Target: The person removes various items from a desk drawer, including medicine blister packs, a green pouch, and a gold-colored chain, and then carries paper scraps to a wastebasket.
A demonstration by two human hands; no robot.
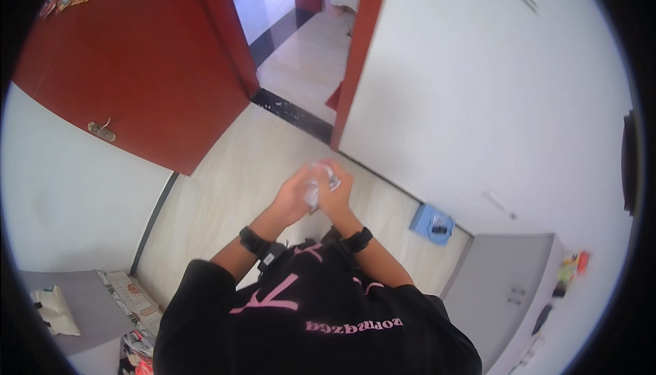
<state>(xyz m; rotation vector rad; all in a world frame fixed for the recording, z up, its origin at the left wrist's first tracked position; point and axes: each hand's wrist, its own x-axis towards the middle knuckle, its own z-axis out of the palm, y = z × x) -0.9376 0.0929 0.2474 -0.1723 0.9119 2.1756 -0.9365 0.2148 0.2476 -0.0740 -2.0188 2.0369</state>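
In front of my chest, over the pale floor, my two hands are brought together around a small crumpled white item with dark markings (313,195); blur hides what exactly it is. My left hand (293,196) closes on it from the left side of the picture, and my right hand (335,190) presses on it from the right side. Both wrists wear black straps (253,241). Most of the white item is covered by my fingers.
A red door (154,67) with a handle stands open at upper left, beside a doorway with a dark threshold (292,113). A blue bag (432,224) sits by the wall. A grey cabinet (497,283) is at lower right, a grey tabletop (92,313) at lower left.
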